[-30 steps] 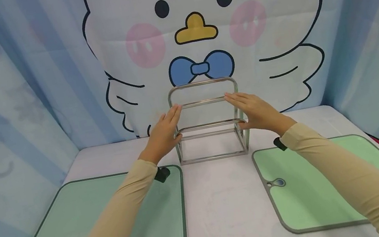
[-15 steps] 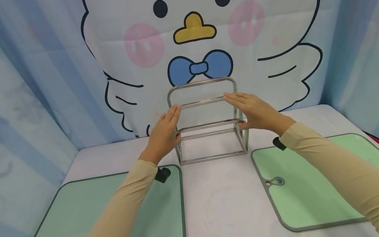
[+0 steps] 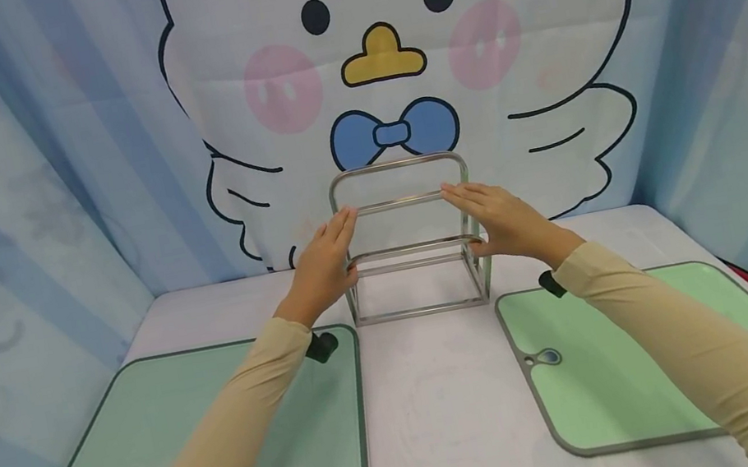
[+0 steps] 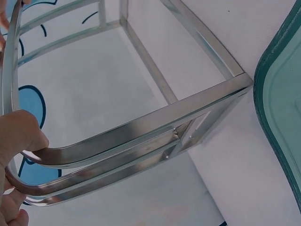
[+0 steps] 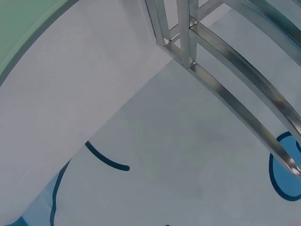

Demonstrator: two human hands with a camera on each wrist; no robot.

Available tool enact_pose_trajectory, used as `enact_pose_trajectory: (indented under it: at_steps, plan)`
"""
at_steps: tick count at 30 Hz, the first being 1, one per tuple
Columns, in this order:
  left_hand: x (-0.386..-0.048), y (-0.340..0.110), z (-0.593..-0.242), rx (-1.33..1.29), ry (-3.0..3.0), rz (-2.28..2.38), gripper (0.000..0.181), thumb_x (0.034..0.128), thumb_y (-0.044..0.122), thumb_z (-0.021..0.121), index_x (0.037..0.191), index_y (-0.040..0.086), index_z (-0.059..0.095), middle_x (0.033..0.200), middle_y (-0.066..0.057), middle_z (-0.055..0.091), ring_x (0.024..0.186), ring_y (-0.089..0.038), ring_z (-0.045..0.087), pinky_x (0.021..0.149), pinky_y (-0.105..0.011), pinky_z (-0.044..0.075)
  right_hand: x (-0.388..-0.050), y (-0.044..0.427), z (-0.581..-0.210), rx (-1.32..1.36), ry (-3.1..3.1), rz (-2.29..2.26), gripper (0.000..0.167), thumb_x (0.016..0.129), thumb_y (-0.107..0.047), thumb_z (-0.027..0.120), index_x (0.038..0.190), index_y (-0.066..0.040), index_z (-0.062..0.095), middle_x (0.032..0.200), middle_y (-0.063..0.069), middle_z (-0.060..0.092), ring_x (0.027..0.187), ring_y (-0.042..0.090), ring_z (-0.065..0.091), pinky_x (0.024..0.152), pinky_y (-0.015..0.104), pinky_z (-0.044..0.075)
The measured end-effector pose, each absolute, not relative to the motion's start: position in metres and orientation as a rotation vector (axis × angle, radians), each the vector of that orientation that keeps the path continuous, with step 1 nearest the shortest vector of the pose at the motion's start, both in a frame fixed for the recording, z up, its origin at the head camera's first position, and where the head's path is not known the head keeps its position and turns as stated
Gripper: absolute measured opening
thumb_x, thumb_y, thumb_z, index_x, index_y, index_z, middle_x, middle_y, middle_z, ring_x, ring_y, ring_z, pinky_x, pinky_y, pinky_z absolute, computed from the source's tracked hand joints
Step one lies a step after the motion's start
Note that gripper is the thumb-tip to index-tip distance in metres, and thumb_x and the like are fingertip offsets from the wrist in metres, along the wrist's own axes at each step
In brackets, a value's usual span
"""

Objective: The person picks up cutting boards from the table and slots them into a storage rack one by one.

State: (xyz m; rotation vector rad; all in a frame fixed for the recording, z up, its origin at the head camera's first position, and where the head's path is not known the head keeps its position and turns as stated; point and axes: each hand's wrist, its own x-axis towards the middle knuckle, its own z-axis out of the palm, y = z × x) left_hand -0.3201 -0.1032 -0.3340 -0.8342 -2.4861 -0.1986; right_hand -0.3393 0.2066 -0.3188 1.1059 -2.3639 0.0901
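Curtain (image 3: 93, 91) right behind white table (image 3: 440, 397) could snag a rearward shove; teal board (image 3: 146, 432) lower left and light-green board (image 3: 598, 394) lower right leave a narrow centre lane, could catch any crooked forward slide. Metal rack (image 3: 414, 248) stands upright centre frame, sides pinched between fingers and thumbs of left hand (image 3: 321, 266) and right hand (image 3: 512, 219); uneven pull could tip it.

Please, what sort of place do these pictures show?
Probably a staged tabletop set-up rather than an everyday room: cartoon-printed curtains hang behind and beside a pale table with a metal rack, a dull-green board and a bright-green board.
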Motion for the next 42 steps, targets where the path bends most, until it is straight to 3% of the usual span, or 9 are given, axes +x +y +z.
enact_pose_trajectory:
  at_steps: [26,36,42]
  plan:
    - [-0.317,-0.104,-0.334,-0.827,-2.517,-0.195,0.079,0.0816,0.008,0.070,0.146,-0.001,0.026,0.151,-0.017,0.033,0.139,-0.026,0.034,0.115,-0.043,0.029,-0.335,0.206,-0.320,1.107,-2.339,0.102,0.093,0.061,-0.014,0.088,0.139,0.003,0.040,0.143,0.019,0.044,0.126,0.037,0.047,0.100,0.054,0.043]
    - [-0.319,-0.112,-0.343,-0.874,-2.506,-0.185,0.081,0.0868,0.016,0.067,0.149,0.002,0.017,0.155,-0.016,0.024,0.141,-0.029,0.029,0.114,-0.050,0.028,-0.332,0.205,-0.323,1.035,-2.450,0.148,0.091,0.068,-0.010,0.083,0.144,0.000,0.033,0.150,0.017,0.035,0.135,0.036,0.037,0.105,0.056,0.036]
    - [-0.317,-0.115,-0.349,-0.877,-2.500,-0.171,0.084,0.0866,0.022,0.068,0.150,0.004,0.016,0.156,-0.017,0.018,0.142,-0.034,0.025,0.114,-0.051,0.026,-0.328,0.199,-0.323,0.959,-2.506,0.137,0.096,0.070,-0.016,0.083,0.147,-0.003,0.026,0.152,0.015,0.030,0.137,0.037,0.033,0.107,0.061,0.031]
